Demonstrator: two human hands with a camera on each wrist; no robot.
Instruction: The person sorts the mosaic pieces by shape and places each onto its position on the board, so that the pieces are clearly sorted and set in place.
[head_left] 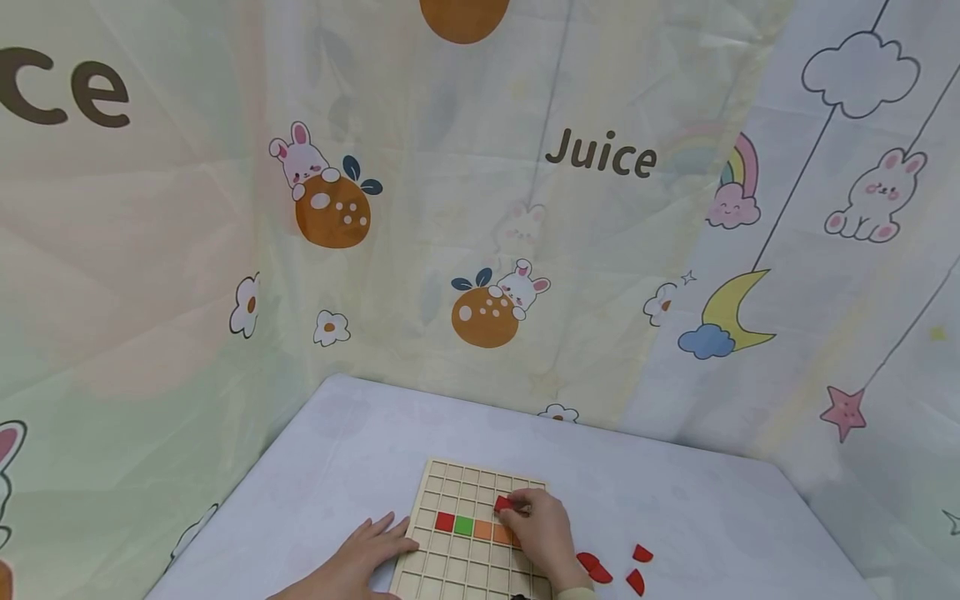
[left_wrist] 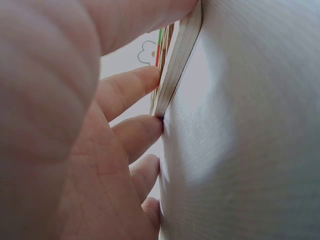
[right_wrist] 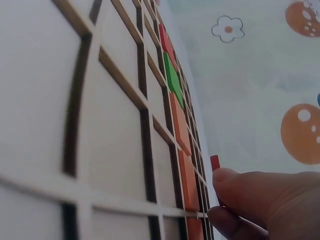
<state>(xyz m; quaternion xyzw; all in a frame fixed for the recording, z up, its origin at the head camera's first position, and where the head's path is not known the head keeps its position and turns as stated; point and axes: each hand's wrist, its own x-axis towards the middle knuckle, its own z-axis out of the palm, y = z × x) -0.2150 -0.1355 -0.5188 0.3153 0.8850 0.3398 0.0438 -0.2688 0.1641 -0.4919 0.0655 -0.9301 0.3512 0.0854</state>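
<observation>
A wooden grid board (head_left: 457, 575) lies on the table, its square cells edged by raised strips. One row holds a red tile (head_left: 445, 522), a green tile (head_left: 463, 526) and several orange tiles (head_left: 483, 530). Above that row my right hand (head_left: 542, 532) pinches a red piece (head_left: 502, 503) between thumb and fingers. In the right wrist view the red piece (right_wrist: 215, 162) sticks out past the thumb, with most of it hidden. My left hand (head_left: 366, 552) rests at the board's left side, fingers spread. In the left wrist view its fingertips touch the board's edge (left_wrist: 180, 60).
Right of the board lie several loose red pieces with a curved edge, two together (head_left: 587, 561) and others apart, such as one red piece (head_left: 642, 552). Printed fabric (head_left: 420, 208) hangs behind the white tabletop (head_left: 360, 433). Something small and dark shows at the bottom edge.
</observation>
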